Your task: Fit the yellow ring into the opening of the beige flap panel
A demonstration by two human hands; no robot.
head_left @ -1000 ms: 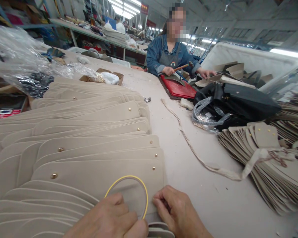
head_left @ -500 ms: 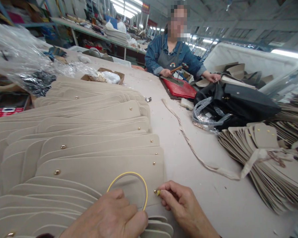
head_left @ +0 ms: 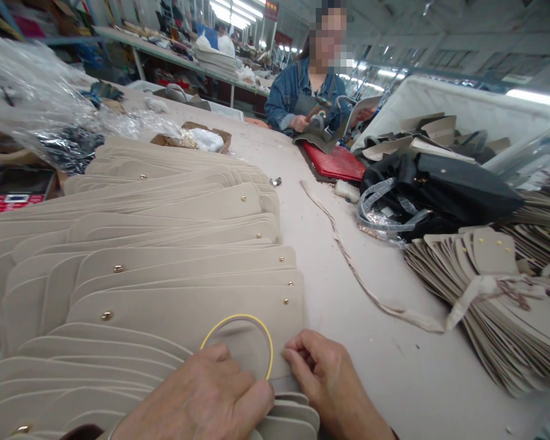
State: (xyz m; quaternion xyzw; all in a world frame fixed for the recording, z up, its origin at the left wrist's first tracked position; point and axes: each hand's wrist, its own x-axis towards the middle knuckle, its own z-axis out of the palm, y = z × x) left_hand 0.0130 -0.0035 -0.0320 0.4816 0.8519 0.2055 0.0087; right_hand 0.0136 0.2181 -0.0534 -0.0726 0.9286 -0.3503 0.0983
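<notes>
Across the worktable (head_left: 348, 318), my left hand (head_left: 201, 397) grips a yellow loop (head_left: 238, 342); my right hand (head_left: 330, 385) pinches a beige panel (head_left: 178, 315).

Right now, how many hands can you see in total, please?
4: left hand and right hand on the beige panels; the co-worker's hands lie beyond the red mat.

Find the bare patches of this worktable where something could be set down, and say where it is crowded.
Bare table lies between the fanned beige panels and the tied stack of tabs, crossed only by a cloth strip. More lies beyond the panels, toward the red mat. The panels, plastic bags and black bag crowd the rest.
</notes>
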